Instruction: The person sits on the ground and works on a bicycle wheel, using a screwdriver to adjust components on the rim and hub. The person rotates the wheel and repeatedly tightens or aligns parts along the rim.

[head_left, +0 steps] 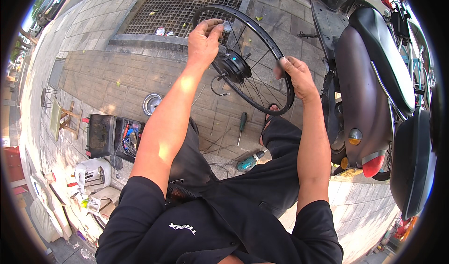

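I see the fingers of the left hand (205,38) pinching a small pale piece (227,27) at the wheel (234,67), those of the right hand (299,78) gripping its right side, the wheel tilted between them, a screwdriver (242,123) and drill (249,162) on the paving (149,72) below.

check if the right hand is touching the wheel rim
Touching: the head view shows the right hand gripping the black wheel rim, thumb and fingers around it.
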{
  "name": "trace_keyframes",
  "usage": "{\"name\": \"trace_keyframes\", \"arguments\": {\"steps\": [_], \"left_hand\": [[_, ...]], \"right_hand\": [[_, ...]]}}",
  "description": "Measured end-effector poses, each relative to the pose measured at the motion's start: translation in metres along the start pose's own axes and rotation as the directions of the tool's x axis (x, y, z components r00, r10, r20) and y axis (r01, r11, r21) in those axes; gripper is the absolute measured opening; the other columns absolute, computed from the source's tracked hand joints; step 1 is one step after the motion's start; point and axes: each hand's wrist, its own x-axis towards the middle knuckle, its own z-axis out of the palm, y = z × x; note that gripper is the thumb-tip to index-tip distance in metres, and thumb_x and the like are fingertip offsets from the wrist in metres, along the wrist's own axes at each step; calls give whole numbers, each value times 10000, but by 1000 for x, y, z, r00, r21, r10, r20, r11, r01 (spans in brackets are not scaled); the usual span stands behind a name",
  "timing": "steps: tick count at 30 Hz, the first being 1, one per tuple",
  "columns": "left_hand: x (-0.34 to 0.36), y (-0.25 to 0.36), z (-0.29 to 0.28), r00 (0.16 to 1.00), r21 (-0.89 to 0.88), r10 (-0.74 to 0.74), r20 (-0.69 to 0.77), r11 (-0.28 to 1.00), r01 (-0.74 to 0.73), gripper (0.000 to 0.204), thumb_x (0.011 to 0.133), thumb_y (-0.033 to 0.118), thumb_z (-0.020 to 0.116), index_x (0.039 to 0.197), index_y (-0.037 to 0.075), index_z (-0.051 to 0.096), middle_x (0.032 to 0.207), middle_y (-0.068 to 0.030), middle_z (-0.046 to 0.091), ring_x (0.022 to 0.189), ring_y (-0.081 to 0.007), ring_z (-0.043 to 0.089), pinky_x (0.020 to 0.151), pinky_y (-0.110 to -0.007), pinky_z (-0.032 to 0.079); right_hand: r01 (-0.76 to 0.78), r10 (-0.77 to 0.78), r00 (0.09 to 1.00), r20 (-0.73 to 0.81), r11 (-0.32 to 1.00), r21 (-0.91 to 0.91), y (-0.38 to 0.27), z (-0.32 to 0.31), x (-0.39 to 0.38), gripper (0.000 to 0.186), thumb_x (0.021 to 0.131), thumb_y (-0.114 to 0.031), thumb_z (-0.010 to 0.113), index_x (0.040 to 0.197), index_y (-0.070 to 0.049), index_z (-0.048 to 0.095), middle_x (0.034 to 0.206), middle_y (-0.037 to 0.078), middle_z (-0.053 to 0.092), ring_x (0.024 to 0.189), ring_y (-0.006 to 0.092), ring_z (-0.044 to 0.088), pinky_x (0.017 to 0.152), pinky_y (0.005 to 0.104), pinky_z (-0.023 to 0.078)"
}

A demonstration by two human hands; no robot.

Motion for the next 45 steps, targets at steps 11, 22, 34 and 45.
{"name": "trace_keyframes", "arguments": {"steps": [11, 22, 34, 45], "left_hand": [[6, -6, -5, 997, 7, -74, 3, 997, 74, 297, 1025, 165, 712, 1279, 12, 700, 1065, -53, 765, 898, -110, 707, 684, -252, 543], [5, -8, -2, 999, 30, -35, 15, 999, 34, 298, 1020, 167, 725, 1267, 1, 702, 1056, -59, 764, 882, -109, 709, 679, -252, 542], [5, -8, -2, 999, -11, -46, 10, 999, 46, 294, 1024, 169, 720, 1270, 9, 700, 1065, -54, 766, 896, -110, 710, 677, -255, 538], [3, -4, 1, 999, 22, -46, 1, 999, 46, 291, 1017, 182, 733, 1254, 15, 714, 1044, -49, 768, 880, -103, 712, 691, -255, 544]], "right_hand": [[4, -4, 1000, -6, 1000, -22, 2, -1, -1, 308, 1065, -315, 672, 1050, -11, 717, 863, 34, 696, 790, 119, 610, 756, 275, 489], [7, -7, 1000, -6, 1000, 10, 3, 0, 0, 299, 1070, -313, 659, 1024, -24, 718, 846, 19, 690, 792, 109, 593, 755, 271, 472], [-26, 27, 999, -21, 999, 43, 0, 2, -2, 311, 1065, -303, 676, 1076, 6, 706, 888, 52, 694, 799, 126, 625, 764, 276, 504], [-38, 39, 999, -21, 998, 49, 0, 1, -1, 322, 1057, -305, 694, 1087, 15, 704, 902, 62, 699, 796, 134, 640, 758, 277, 520]]}}
